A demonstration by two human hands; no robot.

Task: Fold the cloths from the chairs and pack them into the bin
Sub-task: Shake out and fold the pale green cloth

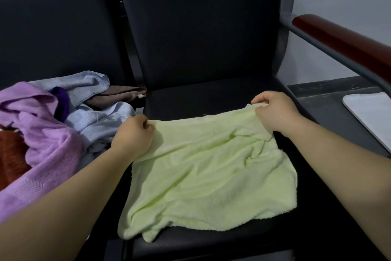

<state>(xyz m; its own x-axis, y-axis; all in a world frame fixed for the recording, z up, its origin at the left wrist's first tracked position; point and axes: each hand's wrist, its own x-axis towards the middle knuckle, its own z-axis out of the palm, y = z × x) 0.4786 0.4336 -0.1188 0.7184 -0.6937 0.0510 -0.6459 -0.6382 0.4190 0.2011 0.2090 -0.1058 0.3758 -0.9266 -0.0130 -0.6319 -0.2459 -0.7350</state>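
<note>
A pale green towel cloth (207,176) lies spread and wrinkled on the black seat of the right-hand chair (201,95). My left hand (134,134) grips its far left corner. Its far right corner is pinched by my right hand (275,110), and the far edge is stretched between the two hands, slightly lifted off the seat. The near edge lies crumpled at the seat's front. On the left chair sits a heap of cloths: a lilac one (40,138), a light blue one (93,100), a brown one (118,94), a dark purple one (61,100) and a rust-red one (10,159).
The chair has a dark red armrest (342,43) on a grey metal frame at the right. Beyond it is a dark side surface with a white flat object (374,115) at the frame's right edge. Black backrests stand behind both seats. No bin is in view.
</note>
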